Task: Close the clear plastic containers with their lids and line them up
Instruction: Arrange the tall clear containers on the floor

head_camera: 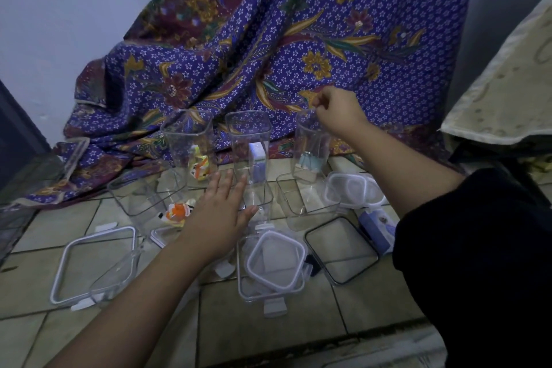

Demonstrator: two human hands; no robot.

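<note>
The right hand's fingers (319,106) are curled and pinch the far rim of the right tall container (310,143), which stands upright and open-topped on the tiled floor (268,329) with something pale blue at its bottom. The right hand (339,112) comes in from five o'clock, its forearm passing over a stack of white-rimmed lids (354,190). The left hand's fingers (227,185) are straight, spread wide and hold nothing. The left hand (221,215) is palm down, and whether it touches anything cannot be told. At its twelve o'clock stands the middle tall container (249,143), and at eleven o'clock the left tall container (188,140) with orange and yellow packets inside. Both are open-topped, in a row with the right one before a batik cloth (268,39). A low open container (143,197) sits at the left hand's nine o'clock. Loose on the floor lie a large white-rimmed lid (95,266) at seven o'clock, a small white-rimmed lid (274,263) at five and a black-rimmed lid (340,248) at four.
</note>
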